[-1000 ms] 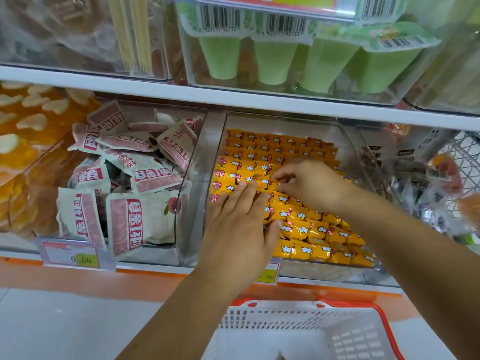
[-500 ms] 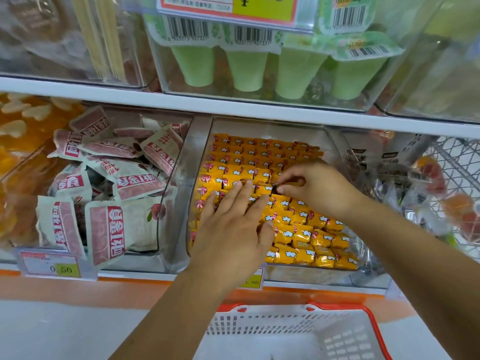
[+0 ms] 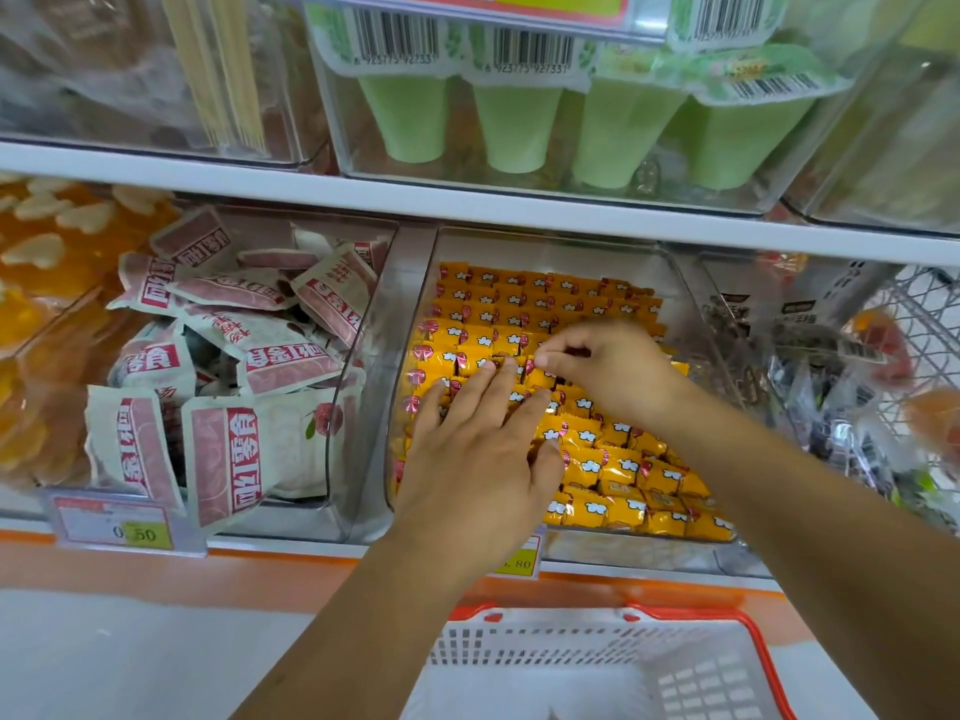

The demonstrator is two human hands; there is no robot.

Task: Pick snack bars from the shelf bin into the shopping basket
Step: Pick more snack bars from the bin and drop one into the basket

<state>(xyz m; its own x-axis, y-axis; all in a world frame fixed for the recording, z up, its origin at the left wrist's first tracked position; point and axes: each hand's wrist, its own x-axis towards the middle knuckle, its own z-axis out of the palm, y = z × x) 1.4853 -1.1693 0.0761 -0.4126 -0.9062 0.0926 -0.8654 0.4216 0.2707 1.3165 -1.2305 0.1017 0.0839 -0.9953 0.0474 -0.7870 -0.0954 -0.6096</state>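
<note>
Shows a clear shelf bin (image 3: 415, 283) on the lower shelf (image 3: 260, 194), packed with tight rows of yellow snack bars (image 3: 613, 465). Places the left hand (image 3: 483, 459) palm-down on the near-left rows, fingers (image 3: 488, 392) straight and slightly spread, tips resting on the wrappers. Sets the right hand (image 3: 618, 371) just beyond it and to the right, fingers curled, thumb and forefinger tips (image 3: 545, 362) pressed together on the end of one bar in the middle rows, close beside the left fingertips. Cannot settle that bar's lift from its row. Keeps the remaining bars lying in the bin. Includes the white shopping basket (image 3: 758, 646) with its orange rim at the lower edge, below the shelf front and beneath both forearms. Flanks the bin with pink-and-white packets (image 3: 228, 459) in the neighbouring bin on the left, above a price tag (image 3: 114, 527), and with dark wrapped goods (image 3: 810, 387) on the right. Stacks green cups (image 3: 514, 127) in a clear box on the shelf above. Differs little from half a second earlier: finds both hands at the same spots over the rows, the left equally flat, the right in the same pinch, with only a slight shift in framing.
</note>
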